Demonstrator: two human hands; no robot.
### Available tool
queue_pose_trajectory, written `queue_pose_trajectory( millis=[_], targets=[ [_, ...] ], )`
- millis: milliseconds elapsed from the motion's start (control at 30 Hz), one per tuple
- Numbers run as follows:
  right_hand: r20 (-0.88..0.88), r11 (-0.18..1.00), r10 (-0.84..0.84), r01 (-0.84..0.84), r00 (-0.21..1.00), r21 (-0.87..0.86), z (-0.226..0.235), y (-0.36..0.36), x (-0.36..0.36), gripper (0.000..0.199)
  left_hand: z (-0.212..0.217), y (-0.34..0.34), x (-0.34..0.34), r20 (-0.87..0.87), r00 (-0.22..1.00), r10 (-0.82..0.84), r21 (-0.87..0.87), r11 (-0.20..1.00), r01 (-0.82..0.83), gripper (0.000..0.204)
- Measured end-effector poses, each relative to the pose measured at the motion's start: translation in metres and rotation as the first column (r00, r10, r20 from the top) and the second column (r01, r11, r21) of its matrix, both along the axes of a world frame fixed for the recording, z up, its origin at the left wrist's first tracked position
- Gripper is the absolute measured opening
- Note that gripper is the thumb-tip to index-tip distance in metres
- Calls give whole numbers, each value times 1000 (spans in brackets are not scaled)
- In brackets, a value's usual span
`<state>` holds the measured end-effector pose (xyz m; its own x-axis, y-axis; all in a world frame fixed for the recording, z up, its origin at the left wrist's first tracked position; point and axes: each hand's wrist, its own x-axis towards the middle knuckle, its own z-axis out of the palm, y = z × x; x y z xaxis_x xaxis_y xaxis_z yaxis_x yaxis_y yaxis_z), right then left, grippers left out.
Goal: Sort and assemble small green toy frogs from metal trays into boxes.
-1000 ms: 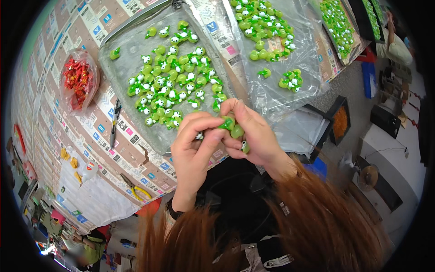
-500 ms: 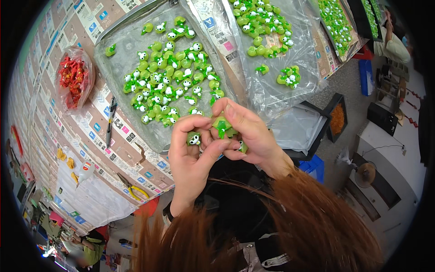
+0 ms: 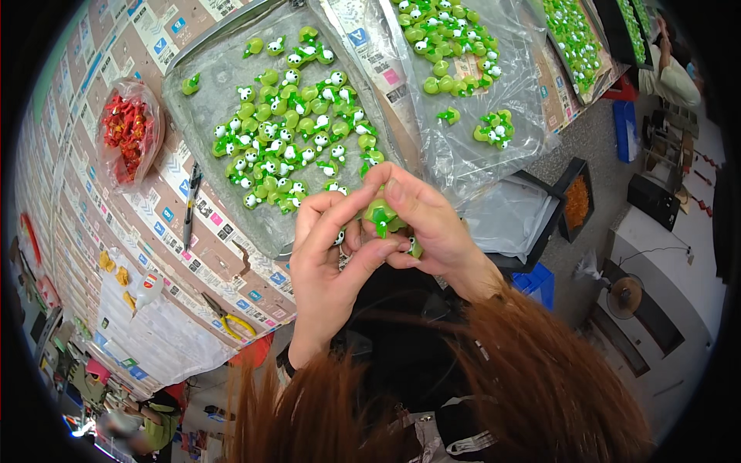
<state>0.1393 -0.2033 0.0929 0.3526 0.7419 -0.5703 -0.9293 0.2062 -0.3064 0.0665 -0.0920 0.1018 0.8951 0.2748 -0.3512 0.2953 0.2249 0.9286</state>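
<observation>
Bright even light, sharp centre, fisheye-bent dark rim

One head-worn fisheye camera looks steeply down, close over the worktable (image 3: 231, 255) (edges bending toward the rim).

Two hands, the left hand (image 3: 328, 262) and right hand (image 3: 432, 224), meet on one green piece (image 3: 380, 214), with dozens of green-and-white pieces (image 3: 289, 127) just beyond them, one red-filled bag (image 3: 130, 139), one pen (image 3: 189, 202) and one yellow-handled pliers (image 3: 231, 320) to their left.
</observation>
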Motion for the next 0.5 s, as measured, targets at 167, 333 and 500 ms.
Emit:
queue_pose_trajectory(
  millis=[167, 333, 500],
  targets=[
    [15, 1000, -5, 5, 1000, -14, 3, 2, 0, 20, -3, -3, 0, 43, 999, 23, -8, 1000, -23, 42],
    [18, 1000, 3, -2, 1000, -23, 4, 4, -2, 21, -2, -2, -1, 50, 998, 33, 14, 999, -34, 40],
    [41, 999, 9, -7, 999, -50, 3, 3, -2, 21, -2, -2, -1, 29, 1000, 8, 75, 997, -11, 40]
  ],
)
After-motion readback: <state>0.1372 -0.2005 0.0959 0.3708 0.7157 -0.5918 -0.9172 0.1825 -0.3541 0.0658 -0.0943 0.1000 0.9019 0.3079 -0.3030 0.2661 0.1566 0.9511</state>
